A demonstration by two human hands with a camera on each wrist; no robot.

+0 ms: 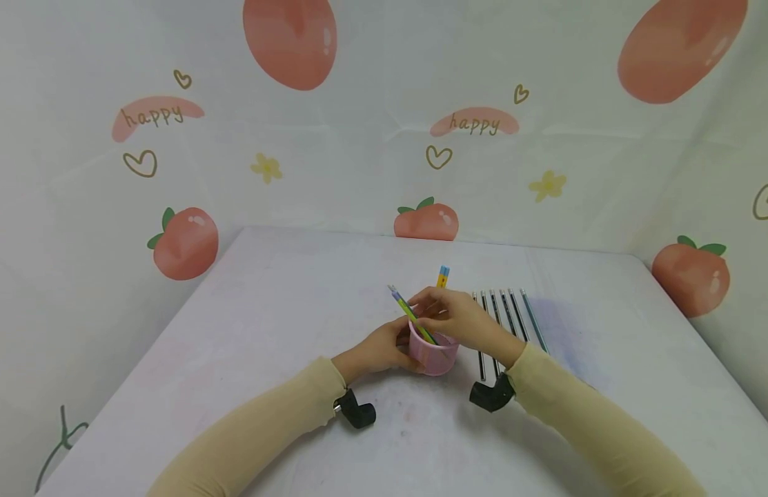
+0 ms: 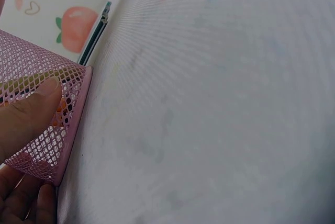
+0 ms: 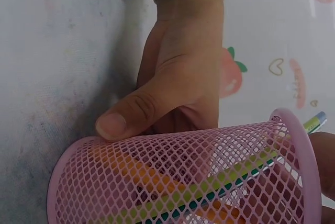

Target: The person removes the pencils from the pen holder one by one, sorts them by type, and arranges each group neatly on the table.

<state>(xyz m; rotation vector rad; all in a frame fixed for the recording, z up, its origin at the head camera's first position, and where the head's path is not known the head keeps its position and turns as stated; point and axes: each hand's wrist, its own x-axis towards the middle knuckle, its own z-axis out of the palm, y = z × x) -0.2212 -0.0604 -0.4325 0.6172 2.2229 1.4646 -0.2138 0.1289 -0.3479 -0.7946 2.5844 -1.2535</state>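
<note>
A pink mesh pen cup [image 1: 435,357] stands upright on the table. My left hand [image 1: 379,352] grips its side, thumb [image 2: 32,111] across the mesh and the other fingers around the far side. Over the rim is my right hand [image 1: 461,319], its thumb and curled fingers around a green pencil [image 1: 413,319] that leans left out of the cup. Its fingers [image 3: 323,156] show beside the rim in the right wrist view. A yellow pencil with a blue end [image 1: 443,277] rises behind that hand. Through the mesh, orange pencils [image 3: 146,174] lie aslant inside the cup.
Several dark striped pencils [image 1: 504,308] lie side by side to the right of the cup, partly under the right forearm. A teal pencil [image 1: 535,322] ends the row. A white fruit-print cloth [image 1: 359,152] hangs behind the table [image 1: 284,297].
</note>
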